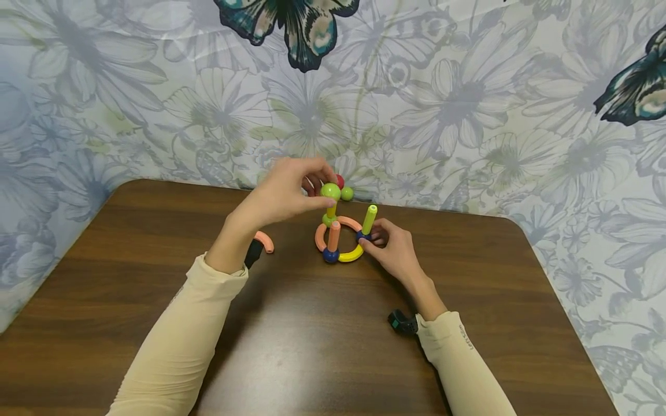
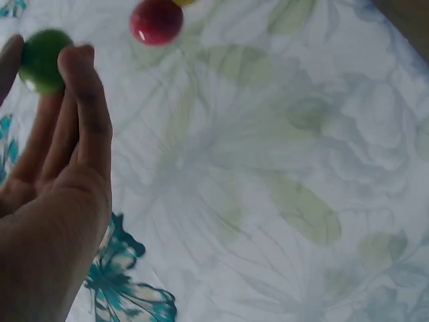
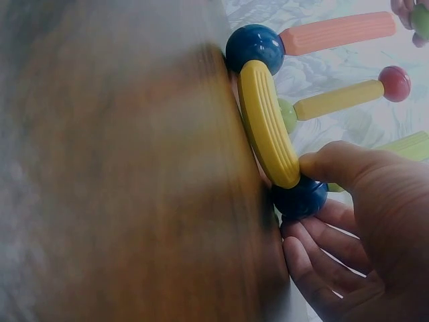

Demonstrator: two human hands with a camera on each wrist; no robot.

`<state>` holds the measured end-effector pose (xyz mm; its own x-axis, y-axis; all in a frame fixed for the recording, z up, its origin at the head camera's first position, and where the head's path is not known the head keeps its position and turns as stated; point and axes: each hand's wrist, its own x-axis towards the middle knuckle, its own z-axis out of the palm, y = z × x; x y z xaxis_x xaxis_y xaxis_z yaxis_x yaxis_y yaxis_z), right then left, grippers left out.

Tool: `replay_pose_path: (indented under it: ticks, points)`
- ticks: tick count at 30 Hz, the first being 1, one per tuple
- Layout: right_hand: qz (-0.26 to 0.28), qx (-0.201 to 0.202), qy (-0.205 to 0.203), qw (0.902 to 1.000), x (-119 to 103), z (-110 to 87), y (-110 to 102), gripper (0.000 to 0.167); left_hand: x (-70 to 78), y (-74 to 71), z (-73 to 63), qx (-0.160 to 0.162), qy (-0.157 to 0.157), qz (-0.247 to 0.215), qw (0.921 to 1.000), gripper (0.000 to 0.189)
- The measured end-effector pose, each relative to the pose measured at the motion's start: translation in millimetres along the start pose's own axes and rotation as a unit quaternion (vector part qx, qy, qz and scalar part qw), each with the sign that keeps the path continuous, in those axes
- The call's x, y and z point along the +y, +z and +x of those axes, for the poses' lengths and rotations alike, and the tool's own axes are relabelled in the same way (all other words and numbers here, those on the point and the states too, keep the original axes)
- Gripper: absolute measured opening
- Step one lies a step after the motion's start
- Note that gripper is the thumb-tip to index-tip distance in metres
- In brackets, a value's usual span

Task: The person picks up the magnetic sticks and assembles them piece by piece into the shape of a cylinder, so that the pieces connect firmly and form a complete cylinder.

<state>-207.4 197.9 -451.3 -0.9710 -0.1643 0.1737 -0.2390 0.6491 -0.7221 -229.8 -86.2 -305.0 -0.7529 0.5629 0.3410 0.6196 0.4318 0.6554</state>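
Note:
A ring of curved sticks linked by balls, with a yellow curved stick (image 1: 351, 254) at its front, sits on the table. My left hand (image 1: 283, 190) pinches a loose green ball (image 1: 330, 191) between thumb and fingers, in the air near the ring. In the right wrist view that ball is apart from the upright salmon stick (image 3: 338, 33). A yellow upright (image 3: 338, 99) carries a red ball (image 3: 395, 84). My right hand (image 1: 392, 248) grips the dark blue ball (image 3: 299, 197) at the ring's right, below a lime-green upright (image 1: 369, 219). Another dark blue ball (image 1: 330, 255) holds the salmon upright.
A loose green ball (image 1: 347, 193) lies by the table's back edge, against the patterned wall covering (image 1: 468, 115). A curved salmon stick (image 1: 265, 241) lies beside the left wrist, partly hidden. The brown table (image 1: 291, 346) extends in front of the ring.

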Motion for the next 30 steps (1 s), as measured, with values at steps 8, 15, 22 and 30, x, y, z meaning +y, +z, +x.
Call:
replay_pose_path:
  ticks: [8,15,22,30]
  points:
    - [0.003,0.002,-0.007,1.0,3,0.4,0,0.032,5.3,10.8,0.8,-0.088,0.015,-0.014,0.996,0.026]
    - [0.002,0.001,-0.005,1.0,3,1.8,0,0.032,2.5,17.0,5.4,-0.138,0.016,0.004,0.9903,0.019]
    - [0.002,-0.003,-0.003,1.0,2,1.6,-1,0.032,1.4,14.6,3.5,-0.144,-0.006,-0.005,0.9895,0.023]
    - [0.001,-0.002,0.001,1.0,1,0.3,0,0.033,-2.1,-11.4,-4.8,-0.064,-0.037,-0.003,0.9973,0.02]
